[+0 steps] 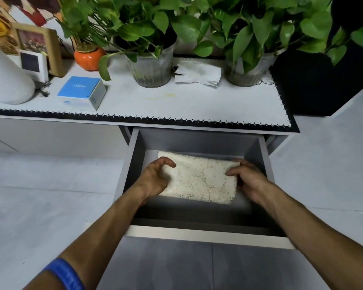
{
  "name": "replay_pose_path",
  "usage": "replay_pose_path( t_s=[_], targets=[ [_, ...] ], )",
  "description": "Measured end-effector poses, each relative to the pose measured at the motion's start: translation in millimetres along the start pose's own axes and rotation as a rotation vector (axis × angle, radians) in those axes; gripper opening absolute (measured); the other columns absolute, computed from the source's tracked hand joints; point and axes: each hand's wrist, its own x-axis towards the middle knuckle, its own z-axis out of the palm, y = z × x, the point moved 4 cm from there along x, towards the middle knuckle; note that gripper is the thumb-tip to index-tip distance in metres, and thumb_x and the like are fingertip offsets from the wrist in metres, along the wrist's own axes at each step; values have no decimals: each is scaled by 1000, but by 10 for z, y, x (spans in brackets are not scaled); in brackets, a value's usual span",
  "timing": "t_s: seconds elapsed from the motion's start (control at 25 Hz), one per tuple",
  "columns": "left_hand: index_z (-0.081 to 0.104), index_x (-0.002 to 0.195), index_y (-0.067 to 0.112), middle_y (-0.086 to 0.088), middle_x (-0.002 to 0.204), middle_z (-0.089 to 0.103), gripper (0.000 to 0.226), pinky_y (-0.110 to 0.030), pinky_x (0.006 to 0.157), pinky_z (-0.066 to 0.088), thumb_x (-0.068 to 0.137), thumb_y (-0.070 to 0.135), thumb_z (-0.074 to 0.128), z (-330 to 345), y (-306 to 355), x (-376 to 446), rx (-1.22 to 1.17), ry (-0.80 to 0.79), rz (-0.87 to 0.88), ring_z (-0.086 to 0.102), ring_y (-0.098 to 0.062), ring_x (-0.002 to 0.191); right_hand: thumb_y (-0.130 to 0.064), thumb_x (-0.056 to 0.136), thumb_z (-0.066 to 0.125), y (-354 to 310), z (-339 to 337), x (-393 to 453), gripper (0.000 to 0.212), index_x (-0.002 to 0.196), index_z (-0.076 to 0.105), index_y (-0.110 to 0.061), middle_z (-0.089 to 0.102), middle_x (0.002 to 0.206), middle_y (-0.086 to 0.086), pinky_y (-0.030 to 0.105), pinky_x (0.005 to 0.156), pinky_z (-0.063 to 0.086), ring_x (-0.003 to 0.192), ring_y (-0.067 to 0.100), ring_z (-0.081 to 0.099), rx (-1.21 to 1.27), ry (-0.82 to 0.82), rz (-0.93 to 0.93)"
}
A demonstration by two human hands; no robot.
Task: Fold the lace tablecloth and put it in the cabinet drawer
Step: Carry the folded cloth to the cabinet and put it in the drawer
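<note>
Folded tablecloth (199, 181) lies inside the open drawer (197, 234); my left hand (155, 176) and right hand (247, 176) each grip one end.

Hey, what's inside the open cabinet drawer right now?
The folded lace tablecloth, with the left hand and right hand at its ends. Whatever lies beneath the cloth is covered.
</note>
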Motion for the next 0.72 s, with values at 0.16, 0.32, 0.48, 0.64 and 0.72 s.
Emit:
replay_pose_path(
  t_s=[0.16, 0.32, 0.48, 0.64, 0.72],
  targets=[
    [9, 153, 34, -17, 157, 19, 90, -47, 114, 36, 86, 16, 67, 167, -283, 82, 522, -271, -240, 37, -39, 138, -10, 79, 69, -83, 131, -104, 59, 131, 47, -28, 45, 140, 2, 35, 102, 45, 122, 23, 46, -1078, 78, -562],
    [-7, 152, 44, -17, 162, 5, 91, -55, 118, 26, 91, 33, 60, 201, -357, 136, 799, -305, -236, 18, -44, 146, -22, 83, 67, 153, 448, -197, 65, 141, 40, -31, 34, 146, -3, 37, 102, 45, 126, 23, 42, -1547, -326, -457],
    [33, 149, 30, -10, 157, 28, 62, -41, 116, 33, 93, 30, 60, 120, -280, 75, 601, -152, -105, 30, -35, 143, -45, 90, 58, -36, 483, -515, 56, 141, 39, -34, 43, 145, -3, 40, 103, 44, 124, 20, 49, -1527, -330, -471],
    [68, 112, 29, 8, 117, 59, 25, -16, 82, 47, 89, 19, 68, -271, 88, -85, 172, 257, 155, 60, -12, 98, -66, 80, 56, 70, 778, -1399, 62, 135, 33, -50, 56, 127, -21, 26, 88, 47, 109, -1, 49, -1255, -635, -804],
    [72, 109, 22, 5, 106, 69, 21, -25, 80, 53, 90, 13, 66, -316, 251, -139, 93, 301, 216, 64, -13, 87, -49, 78, 62, 155, 823, -1492, 63, 135, 36, -42, 55, 124, -14, 30, 88, 44, 108, 6, 43, -1403, -508, -1112]
  ],
)
